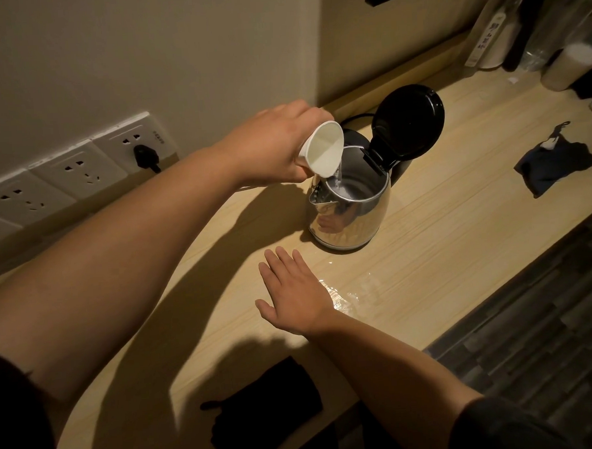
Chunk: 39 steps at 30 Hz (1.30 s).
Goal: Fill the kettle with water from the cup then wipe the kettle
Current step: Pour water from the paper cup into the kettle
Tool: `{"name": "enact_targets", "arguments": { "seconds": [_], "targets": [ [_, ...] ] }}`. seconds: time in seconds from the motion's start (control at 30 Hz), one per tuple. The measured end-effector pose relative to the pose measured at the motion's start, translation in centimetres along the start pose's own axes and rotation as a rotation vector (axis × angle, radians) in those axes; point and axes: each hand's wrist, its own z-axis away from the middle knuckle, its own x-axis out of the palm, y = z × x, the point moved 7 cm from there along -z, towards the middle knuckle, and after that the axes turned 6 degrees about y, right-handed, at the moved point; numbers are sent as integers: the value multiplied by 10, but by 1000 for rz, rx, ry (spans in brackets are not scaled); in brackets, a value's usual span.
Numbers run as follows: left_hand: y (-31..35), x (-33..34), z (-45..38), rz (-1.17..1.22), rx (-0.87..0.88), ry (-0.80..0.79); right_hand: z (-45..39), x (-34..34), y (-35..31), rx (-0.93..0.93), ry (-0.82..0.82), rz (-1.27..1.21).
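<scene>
One white cup (323, 151), gripped and tipped in a person's left hand (276, 146) just above centre frame, sends a thin stream of water into the single steel kettle (350, 214) standing directly below it on a pale wooden counter (459, 222), its black lid (409, 120) hinged upright. The right hand (296, 293) lies flat and empty, fingers spread, on the counter below the kettle, beside one small puddle (346, 295). Two dark cloths are in view, one blue (555, 166) at right and one black (266, 411) at the bottom edge.
</scene>
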Motion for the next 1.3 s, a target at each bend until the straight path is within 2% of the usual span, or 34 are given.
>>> {"name": "enact_targets", "arguments": {
  "seconds": [1.3],
  "targets": [
    [7,-4,-5,-38,16,-50,0,2,0,5,-5,-1]
  ]
}}
